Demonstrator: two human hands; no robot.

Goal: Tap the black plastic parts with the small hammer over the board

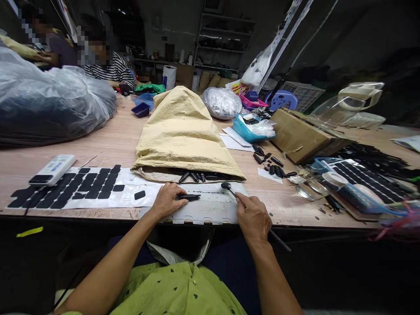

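My left hand (168,200) pinches a slim black part (190,197) over a pale board (210,209) at the table's front edge. In my right hand (254,216) is a small hammer (226,187) with a dark head and metal neck; its black handle comes out below my wrist. The hammer head is above the board, apart from the black part. Just beyond the board lies a large tan sack (183,135), its mouth toward me, with several black parts (194,176) showing in the opening.
A sheet of black stickers (101,183) and a white device (54,169) lie at left, before a big plastic bag (55,100). Loose black pieces (274,168), a blue basket (251,131) and a cardboard box (302,135) stand right. A person in stripes (114,70) sits across.
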